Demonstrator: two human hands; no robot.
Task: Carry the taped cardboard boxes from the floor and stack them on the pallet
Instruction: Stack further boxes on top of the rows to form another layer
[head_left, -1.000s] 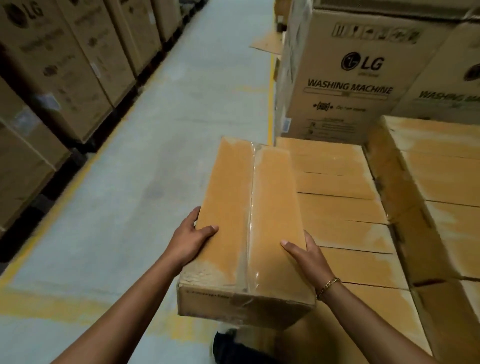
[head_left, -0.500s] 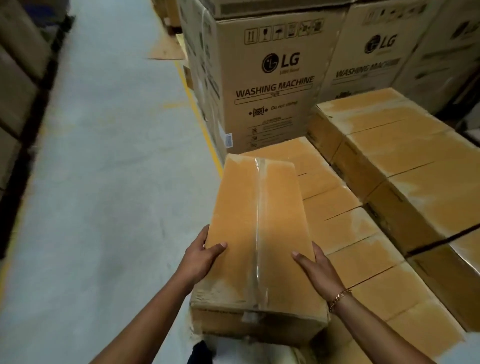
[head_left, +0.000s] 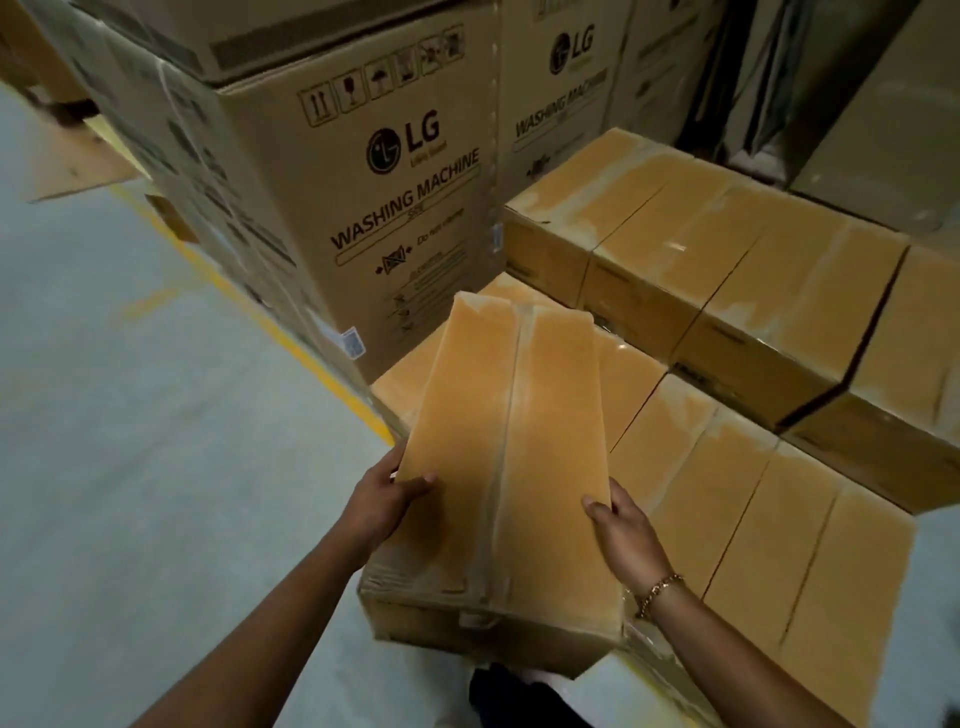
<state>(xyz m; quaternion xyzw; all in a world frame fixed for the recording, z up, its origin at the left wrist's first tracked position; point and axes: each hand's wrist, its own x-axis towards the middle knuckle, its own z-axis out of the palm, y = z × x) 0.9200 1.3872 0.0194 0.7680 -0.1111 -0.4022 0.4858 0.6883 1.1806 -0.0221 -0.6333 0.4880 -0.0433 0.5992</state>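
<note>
While both hands carry it by its long sides, the taped cardboard box (head_left: 511, 467) hangs tilted over the near left corner of the stacked boxes (head_left: 753, 499). The left hand (head_left: 387, 506) clasps its left edge with the thumb on top, and the right hand (head_left: 626, 530) clasps its right edge likewise, a bracelet (head_left: 657, 592) on that wrist. Farther right a higher row of boxes (head_left: 727, 270) stands, with washing machine cartons (head_left: 374, 208) behind and grey floor (head_left: 156, 467) to the left.

Box (head_left: 511, 457): long, tan cardboard, with clear tape along the top seam that is wrinkled at the near end. Carried clear of the floor, its far end over the front row. Stacked boxes (head_left: 727, 499): same kind, taped, laid side by side. Rear row (head_left: 727, 244) stands one tier higher.
</note>
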